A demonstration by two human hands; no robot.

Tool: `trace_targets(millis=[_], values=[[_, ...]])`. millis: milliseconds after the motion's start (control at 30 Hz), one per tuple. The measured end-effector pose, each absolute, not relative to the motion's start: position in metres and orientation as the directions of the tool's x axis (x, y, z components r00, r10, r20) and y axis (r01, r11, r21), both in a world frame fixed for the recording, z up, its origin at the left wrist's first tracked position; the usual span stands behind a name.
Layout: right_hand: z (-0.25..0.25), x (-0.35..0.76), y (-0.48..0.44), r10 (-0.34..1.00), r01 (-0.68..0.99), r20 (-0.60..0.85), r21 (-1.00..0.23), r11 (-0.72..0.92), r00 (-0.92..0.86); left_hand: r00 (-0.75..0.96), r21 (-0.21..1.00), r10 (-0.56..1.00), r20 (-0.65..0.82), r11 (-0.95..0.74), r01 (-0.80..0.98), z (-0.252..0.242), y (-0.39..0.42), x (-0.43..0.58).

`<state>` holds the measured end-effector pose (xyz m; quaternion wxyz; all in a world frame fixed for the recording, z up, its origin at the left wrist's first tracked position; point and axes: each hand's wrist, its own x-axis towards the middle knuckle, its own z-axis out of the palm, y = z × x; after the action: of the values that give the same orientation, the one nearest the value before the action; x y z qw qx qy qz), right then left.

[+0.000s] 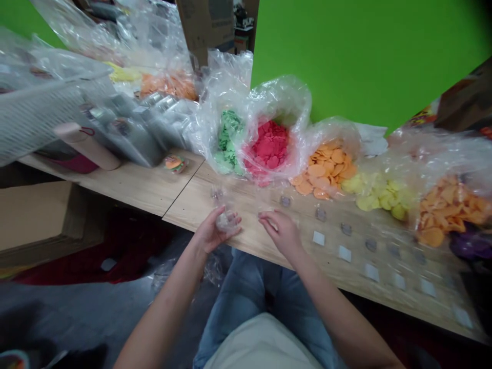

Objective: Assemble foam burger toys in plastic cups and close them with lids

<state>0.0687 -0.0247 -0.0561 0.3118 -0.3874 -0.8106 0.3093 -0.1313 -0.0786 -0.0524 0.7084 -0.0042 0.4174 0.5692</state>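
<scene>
Head view: left hand (210, 231), right hand (279, 231) near bagged pink discs (267, 148)

person in faded blue jeans (246, 277) and a cream top (261, 346), view from the head cam. left forearm (165, 302) and right forearm (330, 297) bare out to frame edge, left hand (213, 230) and right hand (280, 233) bare too.

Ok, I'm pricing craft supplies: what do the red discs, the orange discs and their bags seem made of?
The matte red round discs and matte orange round discs look like soft modelling clay, dented where they press together, though foam is possible. The clear crinkled bags look like thin glossy plastic film, by their creases and shine.
</scene>
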Motion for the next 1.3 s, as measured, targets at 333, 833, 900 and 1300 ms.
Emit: trace_targets(millis=[333, 833, 900, 1300], values=[[-0.056, 0.037, -0.063, 0.702, 0.542, 0.282, -0.473, 0.695, -0.654, 0.003, 0.503, 0.798, -0.603, 0.383, -0.775, -0.047, -0.081, -0.122], [-0.057, -0.010, -0.063, 0.690, 0.570, 0.320, -0.397, 0.720, -0.649, -0.233, 0.626, 0.800, -0.554, 0.215, -0.750, -0.034, -0.099, -0.171], [-0.047, -0.021, -0.068, 0.666, 0.447, 0.346, -0.531, 0.720, -0.661, -0.141, 0.591, 0.805, -0.576, 0.291, -0.752, -0.032, -0.098, -0.163], [-0.043, -0.036, -0.055, 0.782, -0.017, 0.129, -0.989, 0.150, -0.610, -0.210, 0.722, 0.821, -0.531, 0.307, -0.620, -0.036, -0.103, -0.189]])
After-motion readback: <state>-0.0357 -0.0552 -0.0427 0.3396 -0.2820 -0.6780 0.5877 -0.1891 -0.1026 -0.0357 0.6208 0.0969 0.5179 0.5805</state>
